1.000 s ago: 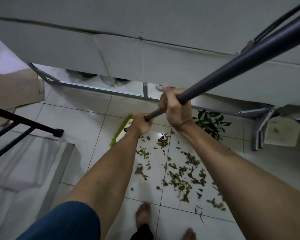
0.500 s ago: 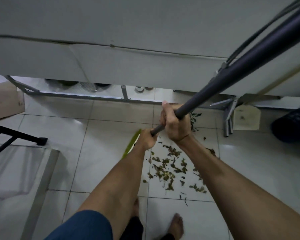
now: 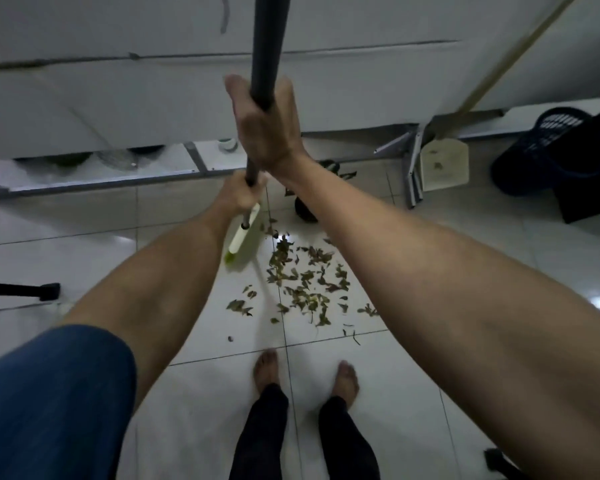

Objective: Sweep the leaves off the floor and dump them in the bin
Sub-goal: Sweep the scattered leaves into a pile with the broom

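Both hands wrap broom handle (image 3: 267, 46): right hand (image 3: 267, 129) high, left hand (image 3: 238, 194) low near head. Leaves (image 3: 302, 282) look dry, light, scatter-prone; gentle short strokes.

Dark grey broom handle (image 3: 264, 53); pale cream broom head (image 3: 244, 233) with lime-green bristle edge. Olive-green and brownish leaves (image 3: 302, 282) on glossy white tiled floor (image 3: 84, 220) with thin dark grout lines; cream dustpan (image 3: 444, 164), dark navy bin (image 3: 548, 147) with slotted lattice pattern. Blue sleeve (image 3: 49, 403), black trouser legs (image 3: 260, 434), pale grey wall panels (image 3: 118, 109).
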Motion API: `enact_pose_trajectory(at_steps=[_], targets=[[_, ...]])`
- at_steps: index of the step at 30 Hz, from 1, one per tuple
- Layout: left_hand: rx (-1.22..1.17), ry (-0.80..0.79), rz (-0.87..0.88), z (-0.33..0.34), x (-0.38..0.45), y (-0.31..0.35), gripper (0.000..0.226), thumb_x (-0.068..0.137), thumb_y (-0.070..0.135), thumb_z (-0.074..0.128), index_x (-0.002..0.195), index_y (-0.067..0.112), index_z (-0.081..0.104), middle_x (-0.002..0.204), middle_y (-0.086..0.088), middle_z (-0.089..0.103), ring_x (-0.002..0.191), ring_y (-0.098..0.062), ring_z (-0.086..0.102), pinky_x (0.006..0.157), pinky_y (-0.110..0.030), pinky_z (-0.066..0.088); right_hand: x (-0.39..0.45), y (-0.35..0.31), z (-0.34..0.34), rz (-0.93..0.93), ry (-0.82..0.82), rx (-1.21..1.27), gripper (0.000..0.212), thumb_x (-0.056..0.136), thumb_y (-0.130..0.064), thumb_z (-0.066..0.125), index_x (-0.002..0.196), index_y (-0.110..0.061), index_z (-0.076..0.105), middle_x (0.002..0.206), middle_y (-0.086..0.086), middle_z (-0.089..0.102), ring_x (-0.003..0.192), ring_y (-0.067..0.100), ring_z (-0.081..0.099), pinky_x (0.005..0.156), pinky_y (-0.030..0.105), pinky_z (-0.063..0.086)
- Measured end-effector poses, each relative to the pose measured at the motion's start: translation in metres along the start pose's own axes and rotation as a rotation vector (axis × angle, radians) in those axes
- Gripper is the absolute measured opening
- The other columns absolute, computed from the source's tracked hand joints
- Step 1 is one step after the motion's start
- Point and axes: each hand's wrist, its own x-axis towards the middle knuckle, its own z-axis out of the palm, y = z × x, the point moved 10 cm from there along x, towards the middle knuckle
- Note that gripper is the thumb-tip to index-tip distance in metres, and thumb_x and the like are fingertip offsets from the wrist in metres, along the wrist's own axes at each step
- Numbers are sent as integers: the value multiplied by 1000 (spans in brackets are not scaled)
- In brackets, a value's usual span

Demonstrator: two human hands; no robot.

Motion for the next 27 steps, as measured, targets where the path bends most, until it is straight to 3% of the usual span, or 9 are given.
enact_pose_trajectory(at_steps=[2,5,7,10,12,15,17,22,27], targets=[[51,-34,-7,2,24,-9,36,100,26,52,65,18,49,64,0,50,60,-13,46,56,-25,37,10,12,-4,8,46,29,47,96,1,59,57,-19,41,47,-5,36,41,12,32,43,28,28],[91,-59,-28,7,51,-18,31,99,29,53,70,18,54,67,2,54,60,-10,48,55,-23,38,20,31,-12,16,108,53,50,96,0,59,56,-21,38,45,-11,34,40,9,30,42,26,28],[81,-73,-44,18,67,-24,28,98,25,54,71,18,54,68,2,54,59,-9,45,53,-23,38,24,44,-18,19,139,48,51,95,-2,59,55,-23,37,43,-14,33,39,7,30,42,26,29],[31,-164,-37,49,77,-30,30,99,14,52,70,12,54,69,-4,48,66,-16,43,68,-31,38,24,63,-28,49,188,27,51,94,-4,60,54,-24,36,42,-14,33,39,7,30,42,27,29],[-26,-164,-11,62,77,-26,24,98,12,55,75,5,58,67,-3,47,66,-15,43,70,-33,37,24,69,-37,59,209,8,48,93,-5,59,55,-24,38,44,-11,35,39,9,31,41,28,28],[-35,-124,24,72,71,-12,15,96,20,58,82,14,62,78,-4,58,75,-17,52,67,-29,42,20,69,-53,68,236,12,43,94,-5,56,57,-21,42,44,-10,37,38,9,33,39,23,29],[-52,-133,22,80,62,-7,12,96,23,59,92,14,66,86,-3,61,82,-18,56,74,-30,47,14,64,-60,65,247,7,38,94,-5,55,59,-16,45,46,-4,38,40,16,35,39,24,30],[-36,-200,-29,104,28,-11,27,99,29,56,93,5,65,95,-19,68,92,-34,65,84,-45,54,-13,60,-70,94,243,-43,39,96,-2,53,60,-15,44,49,0,38,42,17,34,40,26,29],[-53,-222,-43,115,-7,-2,33,99,33,57,109,2,66,107,-21,68,100,-35,64,91,-48,55,-43,49,-79,114,229,-44,38,97,0,54,63,-15,46,49,-1,37,43,17,35,39,27,29]])
